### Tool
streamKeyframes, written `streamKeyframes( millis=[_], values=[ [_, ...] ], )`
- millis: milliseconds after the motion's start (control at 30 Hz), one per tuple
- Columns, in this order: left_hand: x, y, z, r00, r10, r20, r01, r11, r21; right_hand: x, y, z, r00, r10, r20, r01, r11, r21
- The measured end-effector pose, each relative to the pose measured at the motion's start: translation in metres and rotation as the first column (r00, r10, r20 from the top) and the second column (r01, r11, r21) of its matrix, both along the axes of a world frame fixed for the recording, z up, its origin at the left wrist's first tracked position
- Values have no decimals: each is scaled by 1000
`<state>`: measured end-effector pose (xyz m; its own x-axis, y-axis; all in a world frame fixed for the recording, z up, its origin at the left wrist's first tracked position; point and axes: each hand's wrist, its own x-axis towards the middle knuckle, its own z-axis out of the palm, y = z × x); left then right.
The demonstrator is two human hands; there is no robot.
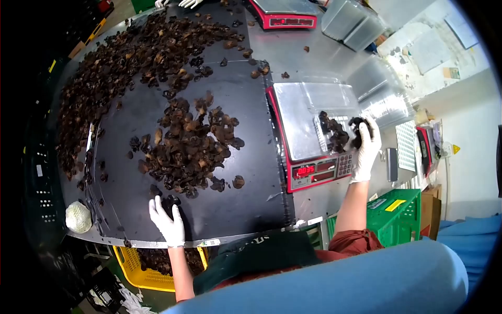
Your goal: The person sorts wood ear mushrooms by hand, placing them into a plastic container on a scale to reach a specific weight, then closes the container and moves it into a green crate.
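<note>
My right hand (368, 149), in a white glove, is closed around dark wood ear mushrooms (357, 132) at the right side of the scale (300, 120). Just left of it, a clear plastic tray with more wood ear mushrooms (333, 132) sits on the metal pan. The red display (303, 171) seems to read 0.035. My gloved left hand (168, 222) is at the table's near edge, thumb and fingers apart, with a few dark mushroom pieces (170, 201) between or just beyond the fingertips. A loose pile of mushrooms (188, 144) lies above it.
A larger mushroom heap (130, 57) covers the far left, where another person's gloved hand (190, 3) shows. Clear trays (379, 86) are stacked beyond my right hand. A second scale (285, 13) stands farther back. A yellow crate (151, 280) sits below the table, a green crate (400, 217) at right.
</note>
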<state>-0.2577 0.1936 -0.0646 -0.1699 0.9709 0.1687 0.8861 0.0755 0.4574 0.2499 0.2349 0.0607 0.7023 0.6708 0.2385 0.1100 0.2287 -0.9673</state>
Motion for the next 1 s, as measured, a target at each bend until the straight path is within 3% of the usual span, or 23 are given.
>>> streamKeyframes(
  millis=[67,133,167,233,267,300,333,367,433,500,600,633,667,700,733,833,900,1000],
  values=[
    [-2,-2,-10,999,-41,34,41,999,12,8,3,0,953,-24,303,58,993,-105],
    [3,-3,-18,997,-75,-2,75,994,85,4,4,3,796,-30,604,143,980,-140],
    [3,-2,-19,997,-76,-21,78,989,128,-7,4,8,766,-39,642,170,975,-144],
    [4,2,-19,993,-118,-26,121,973,197,-37,5,11,718,-104,688,199,978,-59],
    [8,6,-12,992,-105,76,89,978,191,-55,8,7,757,-65,650,97,995,-14],
    [12,9,-11,985,-54,161,22,981,194,-76,9,7,695,31,718,-35,999,-9],
    [16,13,-8,978,-66,198,22,976,216,-100,10,4,706,211,676,-192,976,-104],
    [16,19,-4,977,-136,164,101,974,203,-125,13,0,683,380,624,-342,921,-186],
    [32,29,3,981,-166,103,141,967,212,-169,28,-16,499,622,603,-550,765,-334],
    [41,26,0,971,-237,38,228,959,169,-205,40,-52,422,697,580,-626,687,-370],
    [48,12,12,869,-464,173,470,883,7,-247,57,-89,318,701,639,-605,669,-433],
    [49,7,19,817,-540,203,556,830,-29,-259,57,-101,265,646,716,-536,716,-447],
    [50,1,22,801,-559,217,572,820,0,-270,51,-111,220,642,735,-518,715,-469],
    [49,-3,27,818,-522,241,534,845,17,-278,42,-115,174,637,751,-500,714,-490],
    [45,-6,27,854,-452,258,462,887,25,-281,33,-119,122,701,703,-567,630,-530],
    [15,-10,12,916,-279,289,247,958,145,-278,9,-105,-178,706,686,-669,424,-610],
    [-4,-10,6,912,-117,392,83,991,105,-263,-14,-119,-170,697,696,-719,396,-572],
    [-21,4,0,955,-35,294,-34,973,227,-232,-22,-105,-109,716,690,-703,435,-563]
  ],
)
